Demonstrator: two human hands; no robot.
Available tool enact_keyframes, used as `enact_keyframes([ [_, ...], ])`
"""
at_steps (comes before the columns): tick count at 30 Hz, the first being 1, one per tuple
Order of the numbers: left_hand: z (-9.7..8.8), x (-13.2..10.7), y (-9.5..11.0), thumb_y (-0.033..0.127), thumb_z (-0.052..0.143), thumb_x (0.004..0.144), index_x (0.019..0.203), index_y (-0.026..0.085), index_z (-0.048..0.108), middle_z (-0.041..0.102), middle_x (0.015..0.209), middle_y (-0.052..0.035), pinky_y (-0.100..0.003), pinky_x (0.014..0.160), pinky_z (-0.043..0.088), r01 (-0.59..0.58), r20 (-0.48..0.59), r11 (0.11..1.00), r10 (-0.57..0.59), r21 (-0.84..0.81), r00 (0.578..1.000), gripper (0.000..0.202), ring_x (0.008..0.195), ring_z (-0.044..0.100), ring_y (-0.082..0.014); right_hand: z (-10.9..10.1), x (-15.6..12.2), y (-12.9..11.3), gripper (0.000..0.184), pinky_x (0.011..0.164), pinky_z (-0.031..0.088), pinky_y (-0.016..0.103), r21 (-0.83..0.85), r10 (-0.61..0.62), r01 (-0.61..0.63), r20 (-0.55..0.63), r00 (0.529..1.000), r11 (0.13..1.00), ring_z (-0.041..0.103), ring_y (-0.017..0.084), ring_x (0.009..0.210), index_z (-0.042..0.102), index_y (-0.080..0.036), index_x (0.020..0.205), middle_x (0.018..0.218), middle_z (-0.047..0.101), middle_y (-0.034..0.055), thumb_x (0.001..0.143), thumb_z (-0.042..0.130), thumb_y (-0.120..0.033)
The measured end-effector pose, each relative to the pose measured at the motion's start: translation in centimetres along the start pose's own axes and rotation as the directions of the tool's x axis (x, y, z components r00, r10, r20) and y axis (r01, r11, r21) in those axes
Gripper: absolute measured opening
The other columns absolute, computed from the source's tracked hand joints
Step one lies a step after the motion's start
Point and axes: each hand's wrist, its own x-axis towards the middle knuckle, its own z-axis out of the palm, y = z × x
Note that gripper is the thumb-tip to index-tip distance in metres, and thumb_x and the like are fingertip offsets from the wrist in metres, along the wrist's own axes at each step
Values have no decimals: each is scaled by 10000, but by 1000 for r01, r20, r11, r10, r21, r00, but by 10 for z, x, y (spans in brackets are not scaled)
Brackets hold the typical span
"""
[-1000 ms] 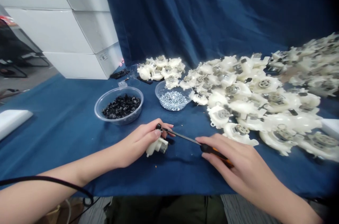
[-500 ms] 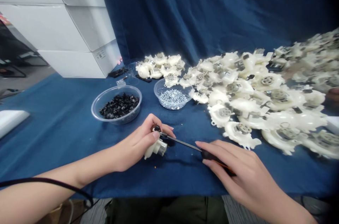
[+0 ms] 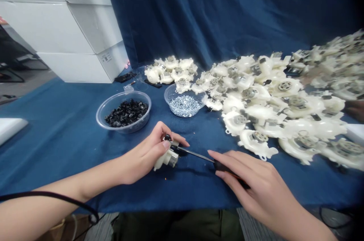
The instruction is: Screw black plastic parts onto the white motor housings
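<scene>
My left hand [image 3: 146,155] is closed round a small white plastic motor part [image 3: 166,158] and pins it to the blue cloth near the front edge. My right hand [image 3: 251,186] grips the dark handle of a screwdriver [image 3: 199,155]. Its thin metal shaft runs left, and the tip sits at the top of the part under my left fingertips.
A clear bowl of small black pieces [image 3: 124,111] and a clear bowl of silver screws [image 3: 184,104] stand behind my hands. A large heap of white plastic housings [image 3: 273,104] covers the right side. White boxes [image 3: 65,24] are stacked at the back left.
Both hands and the screwdriver have barely shifted; the view has drifted slightly. The screwdriver tip stays on the part.
</scene>
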Motion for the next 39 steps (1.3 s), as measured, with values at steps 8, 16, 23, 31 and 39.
enact_keyframes([
  [8,1,0,-1,474,386,1028,1014,241,391,668,1311,-117,-507,1135,365,-13,0,1000,13,-16,1000,233,1298,551,-231,0,0,0,411,720,570,259,29,37,-37,4,999,999,698,146,875,591,-276,1389,1070,718,48,988,545,-198],
  [16,0,0,-1,483,390,1025,1013,241,400,667,1311,-126,-502,1121,384,0,-6,1000,0,-1,1000,243,1281,563,-237,0,-1,-1,422,727,584,272,21,16,-15,-23,1000,1000,709,163,883,585,-262,1401,1081,729,62,987,545,-195],
  [23,1,0,-1,481,392,1025,1014,240,404,673,1301,-110,-494,1124,380,-4,-9,1000,3,-5,1000,241,1288,559,-238,0,-4,-2,445,735,598,278,11,27,-27,-11,1000,1000,721,165,887,550,-278,1431,1078,737,50,993,535,-203],
  [31,0,0,-1,473,363,1031,1021,246,382,660,1316,-111,-533,1153,338,-7,8,1000,7,9,1000,228,1295,542,-236,-13,-7,-12,283,650,611,195,120,345,-377,225,911,918,758,130,840,536,-326,1255,1025,754,-20,997,540,-444],
  [39,1,0,0,484,360,1032,1022,244,401,656,1315,-93,-498,1098,371,-9,10,999,9,34,1000,243,1267,555,-234,-12,-6,-12,265,633,566,231,-108,77,-76,6,997,991,734,136,785,589,-307,1274,1131,708,21,1021,512,-331],
])
